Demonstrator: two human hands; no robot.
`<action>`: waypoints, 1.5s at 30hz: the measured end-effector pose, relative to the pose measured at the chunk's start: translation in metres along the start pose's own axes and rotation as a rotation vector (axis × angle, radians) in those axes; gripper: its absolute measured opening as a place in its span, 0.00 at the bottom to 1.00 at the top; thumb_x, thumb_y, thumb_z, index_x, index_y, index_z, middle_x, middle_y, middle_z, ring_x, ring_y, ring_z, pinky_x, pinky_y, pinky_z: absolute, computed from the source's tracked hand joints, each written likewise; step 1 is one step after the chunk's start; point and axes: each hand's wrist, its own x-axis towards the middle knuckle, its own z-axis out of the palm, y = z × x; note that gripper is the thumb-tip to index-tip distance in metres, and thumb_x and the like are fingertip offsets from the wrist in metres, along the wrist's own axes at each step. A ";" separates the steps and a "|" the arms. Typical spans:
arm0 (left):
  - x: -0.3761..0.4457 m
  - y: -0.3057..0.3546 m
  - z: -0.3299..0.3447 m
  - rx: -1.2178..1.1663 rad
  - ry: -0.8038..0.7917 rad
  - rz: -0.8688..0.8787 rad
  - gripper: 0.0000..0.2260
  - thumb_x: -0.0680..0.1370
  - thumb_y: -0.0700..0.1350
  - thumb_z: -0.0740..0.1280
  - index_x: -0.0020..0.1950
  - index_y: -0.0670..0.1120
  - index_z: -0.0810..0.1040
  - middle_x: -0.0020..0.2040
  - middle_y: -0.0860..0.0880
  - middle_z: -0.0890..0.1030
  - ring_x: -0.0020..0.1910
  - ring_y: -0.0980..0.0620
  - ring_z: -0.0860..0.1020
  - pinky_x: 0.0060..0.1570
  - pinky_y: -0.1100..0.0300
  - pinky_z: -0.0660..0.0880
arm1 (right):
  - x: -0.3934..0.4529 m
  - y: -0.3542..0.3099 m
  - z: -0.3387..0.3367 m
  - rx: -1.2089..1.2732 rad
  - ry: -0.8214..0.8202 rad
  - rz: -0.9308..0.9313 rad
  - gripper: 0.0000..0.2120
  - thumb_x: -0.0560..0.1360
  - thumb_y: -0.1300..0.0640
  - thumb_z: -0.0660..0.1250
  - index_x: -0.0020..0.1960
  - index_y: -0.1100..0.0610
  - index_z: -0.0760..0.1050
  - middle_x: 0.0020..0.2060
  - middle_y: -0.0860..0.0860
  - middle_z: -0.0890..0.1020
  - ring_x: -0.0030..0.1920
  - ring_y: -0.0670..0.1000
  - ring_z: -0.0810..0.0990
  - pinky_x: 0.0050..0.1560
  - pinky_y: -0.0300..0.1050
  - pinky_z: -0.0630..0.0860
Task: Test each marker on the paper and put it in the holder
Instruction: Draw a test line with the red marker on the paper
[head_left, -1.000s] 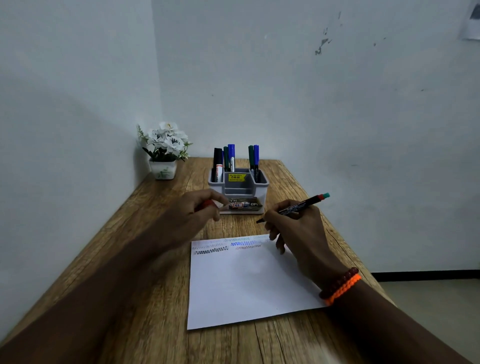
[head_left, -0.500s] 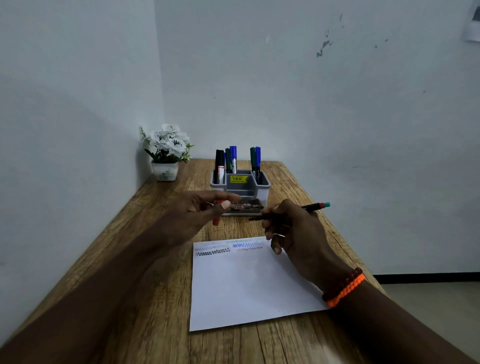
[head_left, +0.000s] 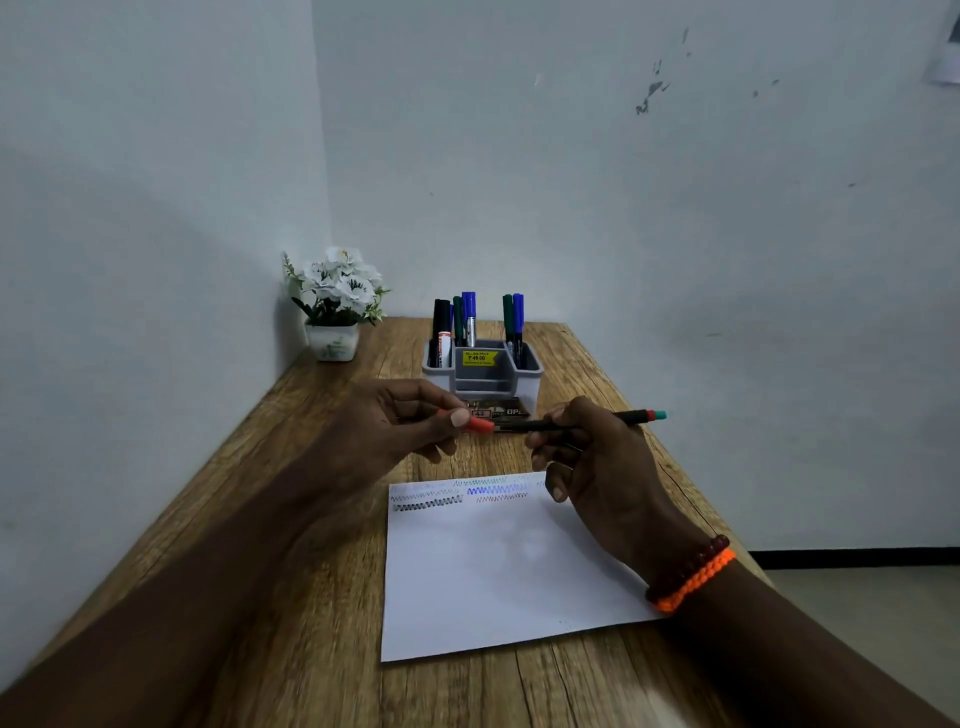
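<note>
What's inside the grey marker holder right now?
The grey holder has black, green and blue markers standing in its left and right rear compartments. Their lower ends are hidden by its walls; the front tray's contents can't be seen.

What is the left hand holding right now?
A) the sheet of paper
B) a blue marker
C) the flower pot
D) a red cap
D: the left hand pinches a red cap just off the tip of the marker that the right hand grips, above the paper.
</note>
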 end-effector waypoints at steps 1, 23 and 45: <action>0.000 0.000 0.000 0.000 -0.002 -0.001 0.11 0.73 0.44 0.74 0.52 0.40 0.84 0.43 0.41 0.87 0.38 0.46 0.84 0.39 0.55 0.83 | 0.000 0.000 0.000 0.002 0.001 -0.002 0.09 0.81 0.65 0.61 0.44 0.63 0.76 0.35 0.60 0.83 0.31 0.54 0.78 0.21 0.41 0.71; -0.003 0.002 0.013 0.016 0.003 -0.005 0.13 0.69 0.42 0.79 0.52 0.40 0.87 0.42 0.41 0.87 0.38 0.45 0.85 0.40 0.56 0.82 | 0.002 0.009 0.001 -0.034 -0.076 -0.014 0.04 0.76 0.67 0.74 0.50 0.67 0.82 0.36 0.60 0.83 0.31 0.53 0.81 0.22 0.41 0.72; -0.001 -0.001 0.005 0.007 -0.023 -0.032 0.12 0.71 0.42 0.77 0.53 0.41 0.86 0.42 0.42 0.87 0.39 0.47 0.84 0.42 0.55 0.82 | 0.012 0.006 -0.008 -0.086 -0.068 -0.089 0.17 0.70 0.62 0.79 0.57 0.65 0.83 0.40 0.58 0.85 0.35 0.53 0.80 0.28 0.43 0.75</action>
